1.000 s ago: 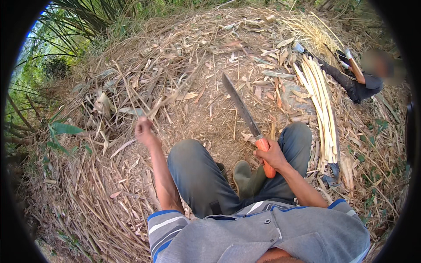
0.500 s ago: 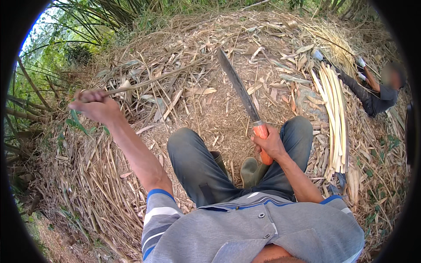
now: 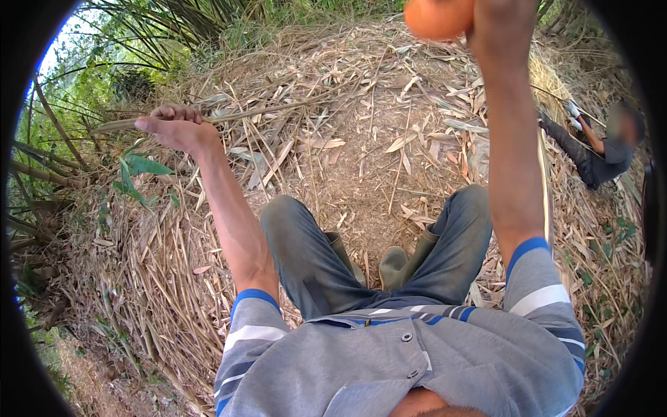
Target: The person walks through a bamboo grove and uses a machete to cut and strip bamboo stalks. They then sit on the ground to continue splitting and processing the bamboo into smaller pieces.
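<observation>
Out to the left, my left hand (image 3: 178,129) is closed round a thin bamboo stem (image 3: 278,108). The stem runs to the right above the littered ground, and its other end sticks out past my fingers. Green leaves (image 3: 136,170) hang just below that hand. High at the upper right, my right hand (image 3: 503,28) grips the orange handle (image 3: 438,17) of a machete. Its blade lies outside the picture.
Dry leaves and bamboo scraps (image 3: 403,142) cover the ground before my knees. Pale strips (image 3: 547,198) are mostly hidden behind my right arm. Another person (image 3: 611,156) sits at the far right. Bamboo clumps (image 3: 187,35) stand at the upper left.
My right hand has swung the machete up from beside my right knee, taking its blade out of view. My left hand has shifted slightly right and up with the bamboo stem.
</observation>
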### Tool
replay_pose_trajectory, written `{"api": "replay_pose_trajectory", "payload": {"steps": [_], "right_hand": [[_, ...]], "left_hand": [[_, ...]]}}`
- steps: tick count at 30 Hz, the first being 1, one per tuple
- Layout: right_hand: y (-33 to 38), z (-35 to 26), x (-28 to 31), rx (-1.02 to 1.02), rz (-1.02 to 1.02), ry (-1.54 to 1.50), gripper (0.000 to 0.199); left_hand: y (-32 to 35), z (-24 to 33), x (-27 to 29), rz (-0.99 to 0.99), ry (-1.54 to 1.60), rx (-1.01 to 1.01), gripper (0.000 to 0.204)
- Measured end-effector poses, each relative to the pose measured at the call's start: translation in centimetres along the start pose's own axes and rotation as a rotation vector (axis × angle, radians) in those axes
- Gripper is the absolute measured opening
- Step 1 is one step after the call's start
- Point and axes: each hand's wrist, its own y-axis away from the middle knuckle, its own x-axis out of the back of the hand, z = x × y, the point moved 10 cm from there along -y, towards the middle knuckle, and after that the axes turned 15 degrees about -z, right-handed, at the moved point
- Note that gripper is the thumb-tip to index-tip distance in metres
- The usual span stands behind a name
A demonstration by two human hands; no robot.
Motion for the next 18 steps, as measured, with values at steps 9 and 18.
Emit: {"api": "replay_pose_trajectory", "payload": {"steps": [9, 18], "right_hand": [[33.2, 30.1, -10.2, -1.282, -0.916, 0.388, 0.047], [40.3, 22.1, -15.0, -1.504, -0.502, -0.364, 0.026]], "left_hand": [[-2.8, 3.8, -2.8, -0.131, -0.182, -0.025, 0.047], [-0.4, 0.5, 4.8, -0.08, -0.196, 0.24, 0.053]]}}
